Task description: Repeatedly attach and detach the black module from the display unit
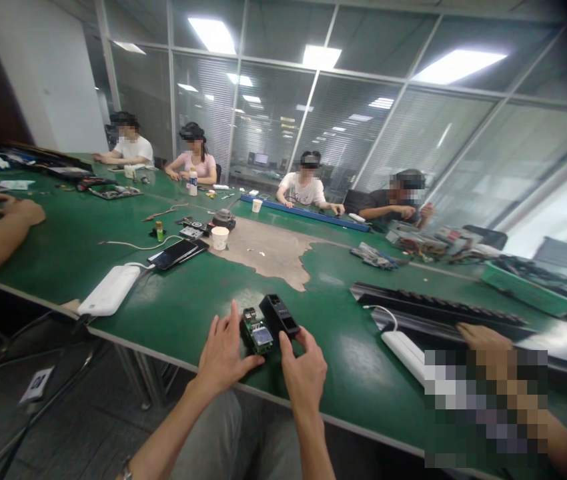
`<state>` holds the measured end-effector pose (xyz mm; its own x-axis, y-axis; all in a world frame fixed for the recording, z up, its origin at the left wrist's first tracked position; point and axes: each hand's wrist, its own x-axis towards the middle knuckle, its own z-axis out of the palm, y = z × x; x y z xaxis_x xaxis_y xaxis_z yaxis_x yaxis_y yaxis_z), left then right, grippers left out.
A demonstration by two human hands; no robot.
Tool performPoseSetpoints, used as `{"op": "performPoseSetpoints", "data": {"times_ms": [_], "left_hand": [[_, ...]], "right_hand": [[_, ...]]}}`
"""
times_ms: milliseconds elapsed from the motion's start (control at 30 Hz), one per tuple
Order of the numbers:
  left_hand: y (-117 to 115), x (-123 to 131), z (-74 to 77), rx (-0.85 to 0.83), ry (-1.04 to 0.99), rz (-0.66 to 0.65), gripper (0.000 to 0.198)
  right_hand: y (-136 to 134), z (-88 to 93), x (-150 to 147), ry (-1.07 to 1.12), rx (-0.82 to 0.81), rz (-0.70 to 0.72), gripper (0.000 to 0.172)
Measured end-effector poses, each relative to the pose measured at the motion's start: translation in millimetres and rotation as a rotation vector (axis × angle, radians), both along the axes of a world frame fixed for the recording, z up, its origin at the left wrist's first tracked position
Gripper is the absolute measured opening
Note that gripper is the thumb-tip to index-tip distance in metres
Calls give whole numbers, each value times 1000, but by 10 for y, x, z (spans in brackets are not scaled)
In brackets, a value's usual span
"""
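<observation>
A green circuit board [258,333] with a grey, screen-like block lies on the green table in front of me. My left hand [223,357] is beside it, fingers stretched out and thumb reaching along its near end. Just to the right of the board is a long black plastic casing [279,316] with a rectangular opening at each end of its top face. The thumb and forefinger of my right hand [304,365] are on either side of the casing's near end, gripping it. Its other fingers are curled and partly hidden.
A white power strip [103,291] and a phone [176,254] lie to the left. Ahead stands a paper cup [220,238] by a bare brown patch [263,250]. Black metal housings [428,327] and a co-worker's hand [486,337] are to the right. Several people sit around the table.
</observation>
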<state>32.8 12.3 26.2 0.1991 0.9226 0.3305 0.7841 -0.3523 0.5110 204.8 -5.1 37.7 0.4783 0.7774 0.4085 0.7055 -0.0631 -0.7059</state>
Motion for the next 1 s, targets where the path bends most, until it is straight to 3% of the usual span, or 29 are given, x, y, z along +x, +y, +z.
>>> {"op": "performPoseSetpoints", "data": {"times_ms": [133, 233, 833, 1000], "left_hand": [[-5, -2, -5, 3, -3, -3, 127], [-8, -8, -10, 7, -2, 6, 128], [-8, -28, -13, 28, -40, -10, 115], [-7, -19, -12, 33, -30, -12, 110]], "right_hand": [[-80, 182, -100, 12, 66, 36, 49], [-100, 219, -191, -23, 76, 67, 48], [-143, 150, -395, -218, 35, 114, 43], [-179, 53, -396, -246, 5, 112, 43]]}}
